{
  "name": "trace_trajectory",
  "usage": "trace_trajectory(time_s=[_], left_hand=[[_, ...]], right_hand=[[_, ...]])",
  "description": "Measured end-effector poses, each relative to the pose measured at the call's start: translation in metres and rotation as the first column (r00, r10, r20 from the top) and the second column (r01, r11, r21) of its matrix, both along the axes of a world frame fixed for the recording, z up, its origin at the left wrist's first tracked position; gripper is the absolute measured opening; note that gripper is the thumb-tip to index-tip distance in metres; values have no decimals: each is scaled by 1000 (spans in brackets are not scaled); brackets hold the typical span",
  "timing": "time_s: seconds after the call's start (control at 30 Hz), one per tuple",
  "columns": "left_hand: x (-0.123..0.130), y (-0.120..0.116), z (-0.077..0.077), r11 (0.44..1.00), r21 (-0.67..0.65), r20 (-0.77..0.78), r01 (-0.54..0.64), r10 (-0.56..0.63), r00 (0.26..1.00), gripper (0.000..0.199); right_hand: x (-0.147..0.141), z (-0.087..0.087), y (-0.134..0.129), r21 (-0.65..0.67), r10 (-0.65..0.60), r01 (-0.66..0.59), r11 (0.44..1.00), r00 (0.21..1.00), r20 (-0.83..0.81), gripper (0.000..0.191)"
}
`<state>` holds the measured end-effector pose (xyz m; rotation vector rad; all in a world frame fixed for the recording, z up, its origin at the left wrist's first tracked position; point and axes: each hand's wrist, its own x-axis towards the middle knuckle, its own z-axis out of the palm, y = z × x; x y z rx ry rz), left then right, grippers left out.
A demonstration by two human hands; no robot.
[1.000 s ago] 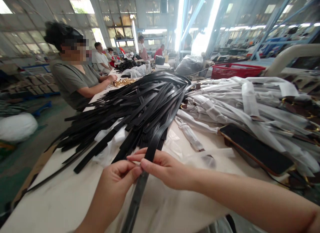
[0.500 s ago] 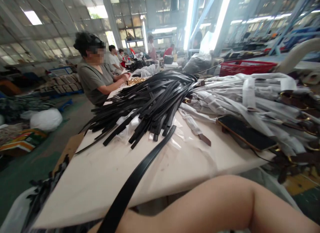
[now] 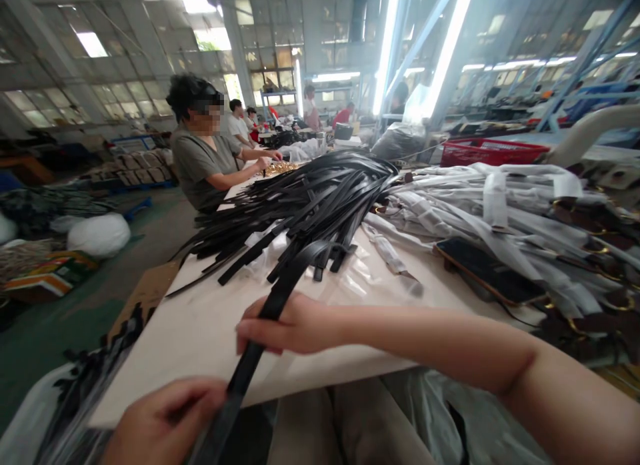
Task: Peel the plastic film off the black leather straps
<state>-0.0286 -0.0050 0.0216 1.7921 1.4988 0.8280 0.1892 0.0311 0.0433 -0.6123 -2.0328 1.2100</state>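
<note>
- Black belt strap (image 3: 247,368) hangs across the head view, at the front edge of the table, and its upper end bends over in the air above the pile. Its lower end goes down out of the frame.
- Right hand (image 3: 287,325) is almost closed, and its fingers wrap around the strap in the middle part.
- Left hand (image 3: 163,418) is lower, near the bottom edge of the view, and is half curled. Its fingertips (image 3: 217,395) are just at the strap, but I cannot tell if this hand really grips it.
- White table top (image 3: 200,345) lies under both hands, and a clear plastic sheet (image 3: 350,282) lies on it beyond them.
- Pile of black belt straps (image 3: 305,212) lies on the table past the hands, with the ends fanning toward the person.
- White-wrapped bundles (image 3: 500,215) lie in a heap to the right of the pile, and a dark phone (image 3: 487,272) rests on the table at their front edge.
- Red plastic basket (image 3: 493,153) stands behind the bundles.
- Co-worker (image 3: 203,162) in a grey T-shirt sits at the far left side of the table, with hands near a heap of small gold-coloured pieces (image 3: 280,168).
- White sack (image 3: 99,235) lies on the floor at the left.
</note>
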Motion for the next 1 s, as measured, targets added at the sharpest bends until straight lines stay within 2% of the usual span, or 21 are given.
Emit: trace_trajectory(time_s=[0.03,0.07,0.1,0.17,0.27,0.33,0.43,0.53,0.6,0.7,0.8,0.87,0.93,1.0], left_hand=[[11,11,7,987,-140,6,75,-75,997,29],[26,25,12,966,-226,79,128,-113,990,28],[45,39,14,938,-295,213,181,-120,970,28],[86,70,12,868,-395,461,300,-95,882,30],[136,107,-3,820,-418,580,391,-90,809,39],[155,122,-16,803,-425,600,418,-96,794,43],[163,130,-30,771,-460,587,441,-108,802,43],[160,129,-33,739,-505,538,446,-136,832,39],[158,128,-30,740,-515,484,433,-166,859,36],[155,127,-26,750,-508,402,424,-229,887,31],[151,126,-23,709,-517,342,480,-343,875,30],[148,124,-21,678,-531,312,508,-401,862,31],[146,123,-19,679,-531,322,507,-392,862,30],[145,124,-18,710,-505,374,491,-332,866,29]], right_hand=[[16,2,12,5,-7,7,1000,1000,24,36],[32,3,23,-12,-8,8,1000,999,51,39],[47,3,34,-46,-17,21,999,997,80,43],[71,-3,51,-121,-59,73,990,991,118,47],[94,-25,67,-253,-235,240,937,971,51,48],[104,-41,74,-336,-372,345,877,928,-17,53],[117,-54,84,-440,-548,436,785,819,-167,59],[127,-55,95,-543,-642,420,727,697,-319,47],[127,-55,98,-575,-629,372,729,695,-348,43],[119,-55,96,-599,-589,333,728,751,-299,50],[114,-51,90,-588,-618,398,704,752,-231,52],[116,-48,87,-540,-691,485,688,667,-280,46],[118,-46,82,-453,-745,593,666,564,-357,38],[116,-46,76,-368,-737,640,675,560,-379,35]])
